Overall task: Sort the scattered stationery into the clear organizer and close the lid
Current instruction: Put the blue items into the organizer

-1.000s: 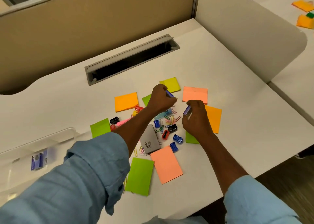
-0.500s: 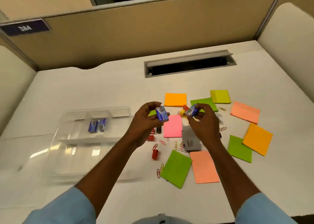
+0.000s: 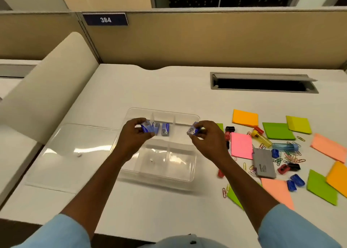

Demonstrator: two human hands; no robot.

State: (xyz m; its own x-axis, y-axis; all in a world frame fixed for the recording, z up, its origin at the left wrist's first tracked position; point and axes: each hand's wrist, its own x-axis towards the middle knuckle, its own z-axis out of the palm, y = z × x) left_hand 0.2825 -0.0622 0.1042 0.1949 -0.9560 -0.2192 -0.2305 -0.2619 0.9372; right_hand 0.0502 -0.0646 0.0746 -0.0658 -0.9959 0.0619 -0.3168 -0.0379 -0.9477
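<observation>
1. While your left hand (image 3: 134,136) pinches one small blue box (image 3: 146,129) between thumb and curled fingers over the back left part of the organizer (image 3: 161,179), and your right hand (image 3: 207,139) pinches a second blue box (image 3: 193,130) the same way over the organizer's back right edge, either could slip. Each is held by fingertips alone and looks light and smooth.
2. Two more boxes (image 3: 165,129) already lie in the organizer's back middle compartment. If you mean to keep like with like, letting go from where your hands are now would probably land your boxes in the compartments on either side.
3. Watch the dividers (image 3: 174,120) inside the organizer. They are clear and hard to see, so a box could come to rest on top of one and sit tilted. That might later stop the lid from shutting flat.
4. The lid (image 3: 75,163) lies open on the bench (image 3: 150,89), just left of the organizer, and your left forearm passes over the organizer's front left corner. Leaning down there could shove the whole thing sideways.
5. Most of the job is not yet done. To the right of the organizer lie the sticky notes (image 3: 241,145), paper clips (image 3: 293,158), sharpeners (image 3: 296,180) and a grey box (image 3: 263,166). Your right forearm hangs over the nearest of them, so a careless sweep could knock clips off the bench.
</observation>
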